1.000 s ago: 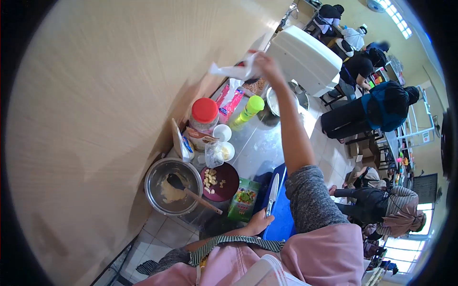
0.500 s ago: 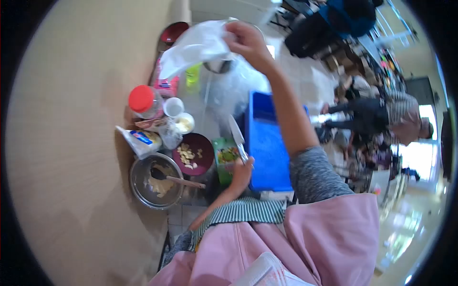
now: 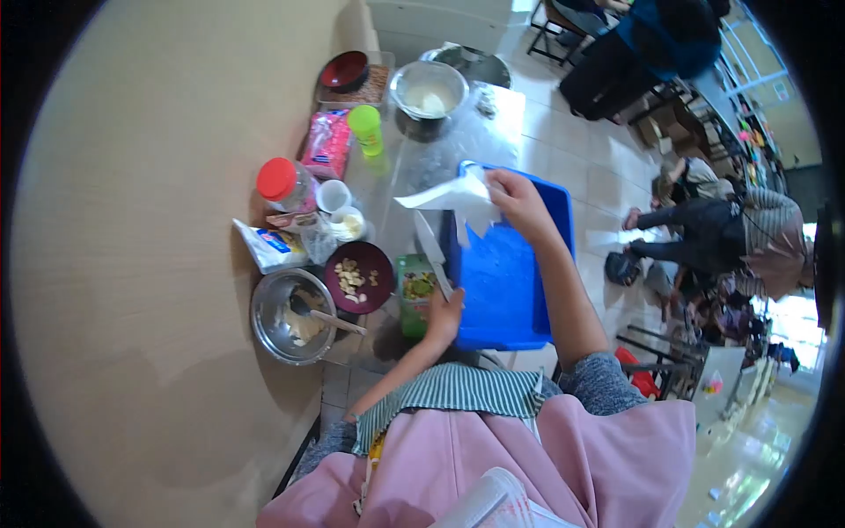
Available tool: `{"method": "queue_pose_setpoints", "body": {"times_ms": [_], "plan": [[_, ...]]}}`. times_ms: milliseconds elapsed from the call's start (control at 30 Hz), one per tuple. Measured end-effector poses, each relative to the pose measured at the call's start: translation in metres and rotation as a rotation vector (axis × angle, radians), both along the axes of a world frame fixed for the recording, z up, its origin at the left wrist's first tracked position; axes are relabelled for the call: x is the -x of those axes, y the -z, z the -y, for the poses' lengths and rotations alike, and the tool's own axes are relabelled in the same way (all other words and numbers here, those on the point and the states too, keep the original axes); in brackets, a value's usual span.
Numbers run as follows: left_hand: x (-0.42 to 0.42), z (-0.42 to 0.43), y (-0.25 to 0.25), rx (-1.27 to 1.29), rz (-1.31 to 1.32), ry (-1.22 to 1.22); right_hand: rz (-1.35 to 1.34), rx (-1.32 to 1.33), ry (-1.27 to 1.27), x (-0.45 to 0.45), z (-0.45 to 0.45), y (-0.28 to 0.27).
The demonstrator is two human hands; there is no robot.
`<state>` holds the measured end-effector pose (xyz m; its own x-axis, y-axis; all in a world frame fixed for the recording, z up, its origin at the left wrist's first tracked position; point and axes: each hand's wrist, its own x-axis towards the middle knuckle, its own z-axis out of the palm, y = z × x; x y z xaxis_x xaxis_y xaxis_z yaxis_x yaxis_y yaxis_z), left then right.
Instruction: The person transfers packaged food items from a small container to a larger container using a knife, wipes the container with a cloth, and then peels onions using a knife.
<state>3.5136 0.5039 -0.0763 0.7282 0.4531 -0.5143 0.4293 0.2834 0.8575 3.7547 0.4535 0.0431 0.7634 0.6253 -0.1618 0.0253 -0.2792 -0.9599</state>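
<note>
My left hand is closed round the handle of a kitchen knife, its blade pointing away from me. Beneath that hand lies a green board or packet with chopped green pieces on it. In my right hand a thin white tissue is pinched and hangs down near the knife tip. Below the tissue is a blue plastic tub. Left of the knife stand a dark red bowl with peeled garlic cloves and a steel bowl of pale paste with a wooden-handled spoon.
Along the wall stand a red-lidded jar, a white packet, white cups, a pink packet and a green cup. Farther off are metal bowls. Other people are at the right.
My right hand has brought the tissue down and towards me, from over the far bowls to above the blue tub, beside the knife. My left hand still grips the knife.
</note>
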Motion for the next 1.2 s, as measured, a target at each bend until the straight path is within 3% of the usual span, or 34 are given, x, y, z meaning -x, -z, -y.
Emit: {"method": "queue_pose_setpoints", "body": {"times_ms": [33,100,167,300,367,433,533,667,733,767,900,1000,1067,1100,1133,1200], "plan": [[0.001,-0.001,-0.004,-0.021,0.009,0.004,0.172,0.061,-0.092,-0.004,-0.039,-0.010],[0.002,-0.004,-0.017,-0.052,0.027,0.019,0.389,-0.059,-0.156,-0.005,-0.127,0.003],[0.003,-0.002,-0.004,0.006,0.095,-0.023,0.552,0.146,-0.325,0.004,-0.210,-0.009],[0.003,-0.002,-0.017,-0.149,0.076,-0.063,0.833,0.502,-0.549,-0.005,-0.353,0.086],[0.003,0.004,0.000,-0.364,0.213,-0.117,0.836,0.575,-0.516,-0.020,-0.384,0.123],[0.003,0.004,0.010,-0.440,0.286,-0.137,0.863,0.607,-0.461,-0.023,-0.395,0.127],[0.009,-0.001,0.004,-0.230,0.137,-0.053,0.874,0.565,-0.521,-0.037,-0.394,0.117],[0.001,-0.016,-0.023,0.047,0.087,-0.054,0.707,0.237,-0.372,-0.050,-0.366,0.061],[0.003,-0.017,-0.021,0.132,0.064,-0.036,0.617,0.084,-0.301,-0.045,-0.331,0.015],[0.002,-0.008,-0.001,0.275,0.155,-0.154,0.472,-0.003,-0.283,-0.043,-0.303,-0.006],[0.002,-0.016,0.013,0.154,0.079,-0.065,-0.067,-0.347,-0.268,-0.035,-0.127,-0.038],[0.001,-0.019,0.017,0.159,0.026,-0.115,-0.376,-0.200,-0.212,-0.024,0.027,-0.027],[-0.001,-0.029,0.001,0.187,0.095,-0.117,-0.437,0.151,-0.129,-0.024,0.098,0.010],[-0.003,-0.034,-0.014,0.215,-0.008,-0.099,-0.292,0.410,-0.069,-0.029,0.122,0.050],[0.000,-0.033,0.000,0.210,0.061,-0.091,-0.146,0.666,-0.012,-0.032,0.141,0.096],[0.000,-0.033,-0.001,0.247,0.077,-0.088,0.203,0.818,0.360,-0.020,0.128,0.186]]}}
